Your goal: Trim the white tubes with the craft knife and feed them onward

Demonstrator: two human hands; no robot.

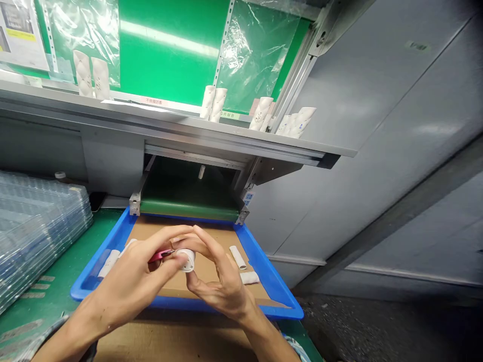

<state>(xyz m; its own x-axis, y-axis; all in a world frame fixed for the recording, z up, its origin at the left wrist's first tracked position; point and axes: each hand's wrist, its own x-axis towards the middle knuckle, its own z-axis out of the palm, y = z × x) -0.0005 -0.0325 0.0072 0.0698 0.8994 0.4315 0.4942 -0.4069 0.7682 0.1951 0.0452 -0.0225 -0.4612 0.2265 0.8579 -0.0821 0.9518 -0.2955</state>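
Observation:
Above the blue tray (271, 281), my right hand (226, 284) holds a white tube (188, 263) between thumb and fingers, its round end tilted toward me. My left hand (145, 264) is closed around a small pink-handled cutter (160, 255), whose dark tip lies against or right beside the tube's rim. The left thumb presses on the tube's end. Most of the cutter's handle and the tube's far side are hidden by my fingers. Inside the tray, on brown cardboard, lie a white tube (237, 257) and another one (249, 277) to the right, with more at the left (108, 263).
A green conveyor belt (188, 198) ends at the tray's far edge, carrying one small white tube (202, 172). Clear plastic trays (41, 226) are stacked at the left. Several white tubes (260, 113) stand on the shelf (169, 120) above. A grey wall (358, 176) is at the right.

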